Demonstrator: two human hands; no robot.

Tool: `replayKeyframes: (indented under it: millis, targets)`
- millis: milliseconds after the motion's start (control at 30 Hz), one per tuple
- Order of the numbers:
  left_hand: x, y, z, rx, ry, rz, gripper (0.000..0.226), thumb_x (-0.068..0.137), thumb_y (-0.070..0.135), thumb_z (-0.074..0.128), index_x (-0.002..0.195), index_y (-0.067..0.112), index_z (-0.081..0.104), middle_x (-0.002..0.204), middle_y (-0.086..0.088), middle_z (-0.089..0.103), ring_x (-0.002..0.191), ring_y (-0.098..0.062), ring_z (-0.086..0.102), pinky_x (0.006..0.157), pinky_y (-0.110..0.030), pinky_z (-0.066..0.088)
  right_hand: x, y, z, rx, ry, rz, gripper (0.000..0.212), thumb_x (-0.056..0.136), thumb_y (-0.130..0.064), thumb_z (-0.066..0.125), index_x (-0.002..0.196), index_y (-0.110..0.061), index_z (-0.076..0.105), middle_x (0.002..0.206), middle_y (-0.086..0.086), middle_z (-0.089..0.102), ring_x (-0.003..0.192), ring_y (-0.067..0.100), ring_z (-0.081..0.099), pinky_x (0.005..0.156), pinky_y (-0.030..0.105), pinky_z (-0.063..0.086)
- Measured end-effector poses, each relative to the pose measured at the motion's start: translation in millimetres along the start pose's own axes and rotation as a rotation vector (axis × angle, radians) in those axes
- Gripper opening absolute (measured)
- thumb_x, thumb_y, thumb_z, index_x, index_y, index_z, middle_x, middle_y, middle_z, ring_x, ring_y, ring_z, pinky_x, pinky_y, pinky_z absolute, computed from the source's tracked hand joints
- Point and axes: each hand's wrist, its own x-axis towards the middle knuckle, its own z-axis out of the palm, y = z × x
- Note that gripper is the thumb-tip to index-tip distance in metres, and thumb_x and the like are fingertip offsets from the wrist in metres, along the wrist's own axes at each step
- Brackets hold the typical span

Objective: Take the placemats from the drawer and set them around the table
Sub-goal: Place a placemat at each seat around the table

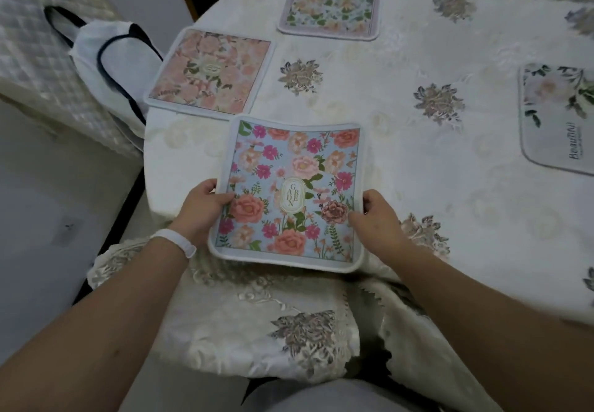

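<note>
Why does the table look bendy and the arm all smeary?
Head view: the wide-angle lens bends the white embroidered tablecloth towards the edges; the right forearm blurs at the lower corner; the blue floral placemat is sharp; light is dim, no glare.

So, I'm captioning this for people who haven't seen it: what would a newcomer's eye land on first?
The blue floral placemat at the table's near edge, gripped at its sides by the left hand and right hand. Then three paler ones on the white tablecloth: the pink placemat left, the far placemat, the right-edge placemat.
</note>
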Motion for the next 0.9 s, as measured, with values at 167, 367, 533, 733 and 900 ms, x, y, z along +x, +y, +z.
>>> replayKeyframes:
  millis: [167,367,533,733,900]
  targets:
    - [27,-9,-1,0.143,-0.053,0.031,0.02,0.094,0.016,0.063,0.113,0.013,0.068,0.104,-0.009,0.074,0.09,-0.03,0.073,0.084,-0.049,0.059,10,10,21,-0.034,0.022,0.078,0.017,0.09,-0.024,0.06,0.104,-0.028,0.05,0.093,-0.016,0.061,0.079,-0.001,0.059,0.054,0.018,0.044]
    - [42,-26,5,0.2,0.042,0.05,0.019,0.094,0.018,0.061,0.112,0.02,0.056,0.107,-0.007,0.068,0.089,-0.026,0.069,0.071,-0.038,0.057,18,19,35,0.024,0.102,0.177,0.014,0.088,-0.018,0.059,0.095,-0.027,0.051,0.09,-0.007,0.064,0.067,0.003,0.064,0.04,0.013,0.046]
    - [46,-28,19,0.652,0.227,0.384,0.051,0.087,0.022,0.061,0.133,0.011,0.045,0.129,-0.013,0.05,0.11,-0.03,0.053,0.088,-0.044,0.049,19,19,42,-0.292,0.233,0.077,0.057,0.082,-0.024,0.065,0.134,-0.017,0.043,0.125,0.004,0.05,0.111,0.021,0.054,0.089,0.04,0.051]
    - [70,-27,48,1.128,-0.157,0.802,0.064,0.097,0.047,0.036,0.151,0.013,0.036,0.163,-0.01,0.025,0.151,-0.028,0.017,0.121,-0.048,0.016,39,25,56,-0.931,-0.002,-0.348,0.071,0.096,-0.056,0.027,0.155,-0.021,0.012,0.164,0.008,0.004,0.15,0.023,-0.005,0.12,0.045,-0.007]
    - [120,-6,58,1.372,-0.323,0.964,0.074,0.094,0.066,0.015,0.158,0.029,0.009,0.167,-0.003,0.001,0.153,-0.021,-0.004,0.121,-0.046,-0.003,83,10,68,-1.072,-0.09,-0.483,0.084,0.092,-0.074,0.011,0.157,-0.021,-0.001,0.163,0.009,-0.01,0.149,0.027,-0.015,0.119,0.047,-0.009]
